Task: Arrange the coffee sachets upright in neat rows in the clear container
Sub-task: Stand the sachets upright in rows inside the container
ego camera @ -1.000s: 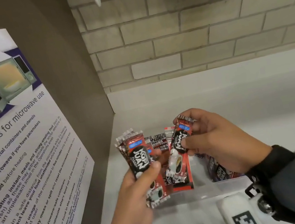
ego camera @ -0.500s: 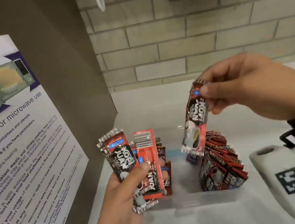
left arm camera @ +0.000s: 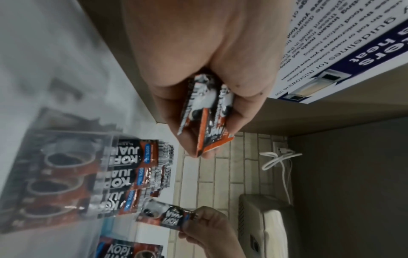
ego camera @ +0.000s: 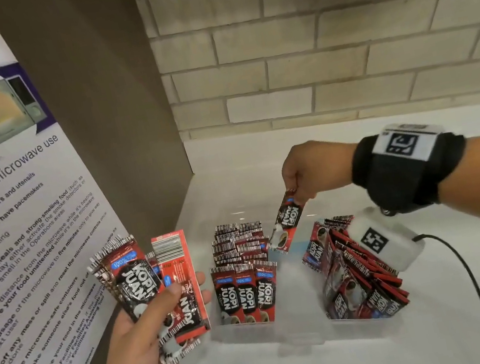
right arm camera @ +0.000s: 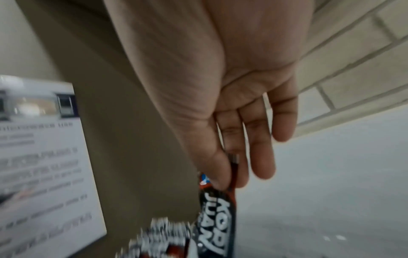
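A clear container point(ego camera: 298, 336) on the white counter point(ego camera: 452, 337) is partly filled with upright coffee sachets point(ego camera: 247, 293). A fanned bunch point(ego camera: 155, 290) is gripped by the left hand point(ego camera: 134, 354) beside it. One sachet point(ego camera: 286, 222) is pinched above the rows by the right hand point(ego camera: 310, 169).
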Available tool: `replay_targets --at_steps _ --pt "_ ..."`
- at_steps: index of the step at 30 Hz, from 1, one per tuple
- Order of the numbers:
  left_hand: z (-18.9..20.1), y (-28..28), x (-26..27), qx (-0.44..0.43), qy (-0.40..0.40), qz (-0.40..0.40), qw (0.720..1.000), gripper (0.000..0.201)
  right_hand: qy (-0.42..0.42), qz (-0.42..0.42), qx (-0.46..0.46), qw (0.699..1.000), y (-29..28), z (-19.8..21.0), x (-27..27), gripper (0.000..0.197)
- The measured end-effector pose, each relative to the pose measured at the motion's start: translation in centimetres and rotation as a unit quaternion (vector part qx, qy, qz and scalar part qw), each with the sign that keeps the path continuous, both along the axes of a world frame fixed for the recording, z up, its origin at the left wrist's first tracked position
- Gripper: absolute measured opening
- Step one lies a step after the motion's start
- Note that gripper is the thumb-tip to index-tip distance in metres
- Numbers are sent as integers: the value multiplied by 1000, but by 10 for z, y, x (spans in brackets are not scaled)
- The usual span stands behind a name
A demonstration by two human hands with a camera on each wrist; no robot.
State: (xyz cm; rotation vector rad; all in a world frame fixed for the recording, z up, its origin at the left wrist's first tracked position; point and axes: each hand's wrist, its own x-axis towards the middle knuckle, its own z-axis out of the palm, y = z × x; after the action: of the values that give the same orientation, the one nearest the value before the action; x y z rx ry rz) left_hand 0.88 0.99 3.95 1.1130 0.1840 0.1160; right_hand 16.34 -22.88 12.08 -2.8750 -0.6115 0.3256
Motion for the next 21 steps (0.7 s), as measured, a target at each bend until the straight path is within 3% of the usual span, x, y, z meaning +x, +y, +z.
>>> replay_targets --at_steps 4,9,13,21 --pt "-4 2 0 17 4 21 1000 35 8 34 -83 996 15 -23 12 20" --pt "-10 0 4 19 13 27 999 34 5 75 -169 983 30 -33 13 12" --pt "-13 -3 4 4 19 21 1000 34 8 99 -185 978 37 -38 14 9" --pt "-16 -7 6 -16 30 10 999 36 40 107 -164 980 38 -39 13 27"
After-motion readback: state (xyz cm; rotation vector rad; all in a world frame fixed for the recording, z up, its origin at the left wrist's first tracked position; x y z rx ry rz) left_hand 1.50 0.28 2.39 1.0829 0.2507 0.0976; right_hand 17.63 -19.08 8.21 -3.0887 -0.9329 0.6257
